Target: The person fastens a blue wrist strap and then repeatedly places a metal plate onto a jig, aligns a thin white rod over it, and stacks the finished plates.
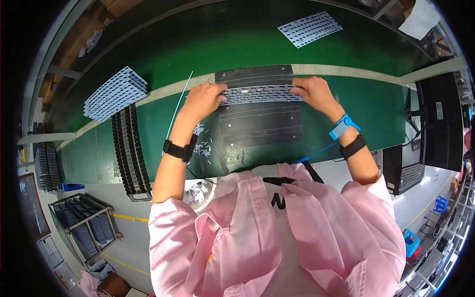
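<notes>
A white circuit board panel (262, 94) with rows of small dark parts is held level between my two hands, seen at a steep slant. My left hand (204, 100) pinches its left end, thumb and fingers closed on the edge. At the opposite end my right hand (315, 95) grips the panel the same way. Beneath and around it lies a black grooved plate (261, 126) with screws, on the green bench. Whether the panel touches the plate cannot be made out. Small pale strips (202, 148) are scattered near my left forearm, beside a thin light-blue rod (179, 103).
Stacked white panels (116, 94) lie at the left, above a black slotted rack (131, 153). Another white panel (310, 28) lies at the far right. A monitor (439, 121) and keyboard (411, 179) stand right. A blue cord (321, 150) runs from my right wrist strap.
</notes>
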Available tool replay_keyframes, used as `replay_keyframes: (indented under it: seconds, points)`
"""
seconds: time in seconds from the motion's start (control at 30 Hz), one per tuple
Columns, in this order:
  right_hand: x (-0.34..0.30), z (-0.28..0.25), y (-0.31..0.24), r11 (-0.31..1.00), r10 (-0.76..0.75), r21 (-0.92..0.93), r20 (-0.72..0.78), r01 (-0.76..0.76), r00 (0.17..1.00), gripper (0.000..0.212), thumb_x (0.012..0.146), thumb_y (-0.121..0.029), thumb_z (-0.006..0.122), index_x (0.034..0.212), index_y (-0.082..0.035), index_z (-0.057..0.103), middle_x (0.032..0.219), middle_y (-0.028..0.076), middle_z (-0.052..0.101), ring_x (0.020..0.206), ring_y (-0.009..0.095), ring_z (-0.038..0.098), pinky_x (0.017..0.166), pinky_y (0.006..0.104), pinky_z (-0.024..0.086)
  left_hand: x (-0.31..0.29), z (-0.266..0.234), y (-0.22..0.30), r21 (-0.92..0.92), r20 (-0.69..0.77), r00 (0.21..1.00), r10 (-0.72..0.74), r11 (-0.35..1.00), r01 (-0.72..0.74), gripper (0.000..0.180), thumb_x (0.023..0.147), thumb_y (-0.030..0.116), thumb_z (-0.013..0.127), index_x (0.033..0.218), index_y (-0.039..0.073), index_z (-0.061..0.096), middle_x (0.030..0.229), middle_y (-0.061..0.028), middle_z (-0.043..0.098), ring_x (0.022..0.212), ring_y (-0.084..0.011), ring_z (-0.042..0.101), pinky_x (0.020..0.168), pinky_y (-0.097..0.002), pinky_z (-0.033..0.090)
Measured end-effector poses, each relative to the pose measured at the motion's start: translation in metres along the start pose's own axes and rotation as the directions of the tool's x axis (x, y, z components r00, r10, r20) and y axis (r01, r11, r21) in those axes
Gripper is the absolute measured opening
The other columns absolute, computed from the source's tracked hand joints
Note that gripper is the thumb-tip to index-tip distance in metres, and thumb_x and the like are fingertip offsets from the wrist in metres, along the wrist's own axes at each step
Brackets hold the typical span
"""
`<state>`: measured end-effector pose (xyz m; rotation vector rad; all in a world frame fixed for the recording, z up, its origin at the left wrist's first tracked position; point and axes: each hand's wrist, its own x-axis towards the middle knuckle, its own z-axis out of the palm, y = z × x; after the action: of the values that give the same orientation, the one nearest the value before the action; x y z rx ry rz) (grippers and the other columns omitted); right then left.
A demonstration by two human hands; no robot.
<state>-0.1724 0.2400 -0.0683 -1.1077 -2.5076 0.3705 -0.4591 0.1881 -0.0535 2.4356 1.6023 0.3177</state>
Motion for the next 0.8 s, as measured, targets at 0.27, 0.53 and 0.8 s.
replay_keyframes:
  seconds: [0.27,0.53,0.8]
  points:
    - [-0.001,0.009,0.011,0.999,0.041,-0.036,0.016,-0.041,0.999,0.012,0.073,-0.022,0.059,0.076,-0.009,0.059,0.06,0.013,0.055,0.063,0.03,0.054,0.063,0.0389,0.04,0.002,0.004,0.002,0.007,0.018,0.997,-0.074,0.997,0.074,0.015,0.074,0.012,0.057,0.087,0.006,0.059,0.071,-0.0136,0.059,0.071,-0.0319,0.057,0.061,-0.041,0.044]
    - [0.018,0.015,0.018,0.992,0.08,-0.093,-0.021,-0.081,0.997,0.011,0.073,-0.019,0.059,0.077,-0.009,0.06,0.063,0.01,0.058,0.067,0.027,0.056,0.068,0.0363,0.039,0.012,0.009,-0.009,0.009,-0.07,0.995,-0.073,0.997,0.074,0.013,0.075,0.014,0.056,0.086,0.006,0.058,0.066,-0.0152,0.057,0.068,-0.0327,0.055,0.058,-0.0418,0.042]
    - [0.013,0.015,0.021,0.994,0.093,-0.06,-0.016,-0.093,0.996,0.009,0.073,-0.017,0.06,0.076,-0.009,0.06,0.065,0.009,0.059,0.07,0.025,0.056,0.069,0.0363,0.039,0.012,0.007,-0.003,0.034,-0.044,0.995,-0.084,0.996,0.086,0.012,0.076,0.015,0.056,0.084,0.006,0.057,0.064,-0.015,0.056,0.066,-0.0325,0.055,0.056,-0.0417,0.041]
